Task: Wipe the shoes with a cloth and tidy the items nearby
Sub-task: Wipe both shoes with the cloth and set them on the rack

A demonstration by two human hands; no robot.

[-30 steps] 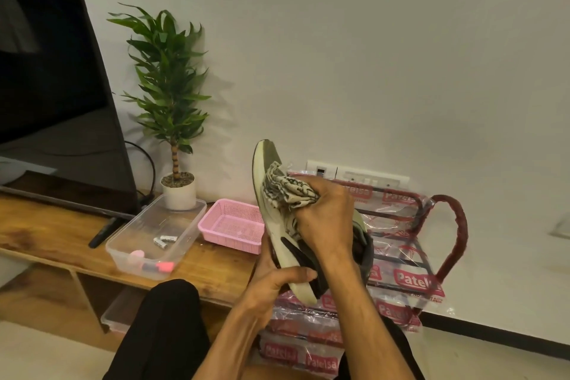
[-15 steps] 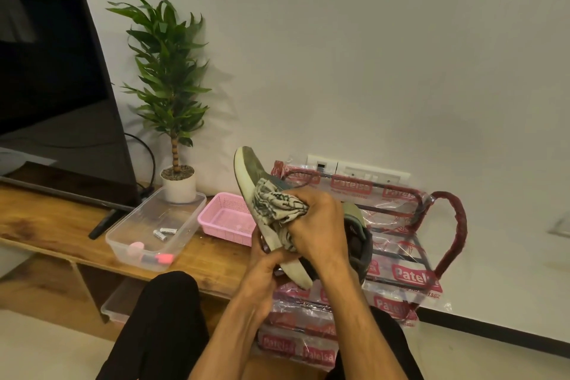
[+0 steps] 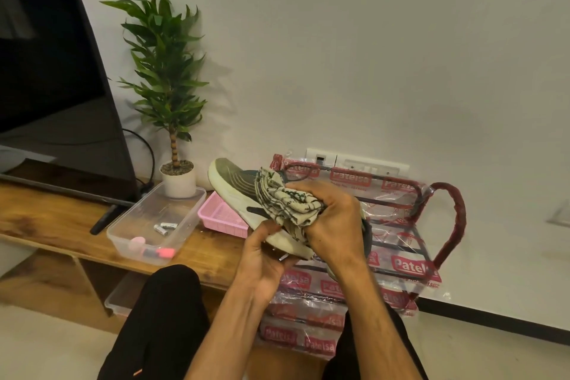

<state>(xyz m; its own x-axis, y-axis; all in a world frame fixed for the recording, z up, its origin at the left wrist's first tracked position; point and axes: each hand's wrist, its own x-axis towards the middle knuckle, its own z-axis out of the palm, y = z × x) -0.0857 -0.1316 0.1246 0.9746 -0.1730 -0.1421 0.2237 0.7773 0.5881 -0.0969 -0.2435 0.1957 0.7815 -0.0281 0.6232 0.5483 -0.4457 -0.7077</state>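
Wiping a shoe [image 3: 234,187] held up before the wrapped rack [image 3: 401,225].
Left hand [image 3: 262,259] clamps its heel; right hand [image 3: 334,219] fingers curl round the bunched cloth [image 3: 283,203]. Best to press firmly, stroking along the sole edge.

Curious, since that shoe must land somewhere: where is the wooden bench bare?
The bench is bare left of the TV foot and in a strip before the pink basket. Crowded behind: clear tub, basket and plant pot huddle together.
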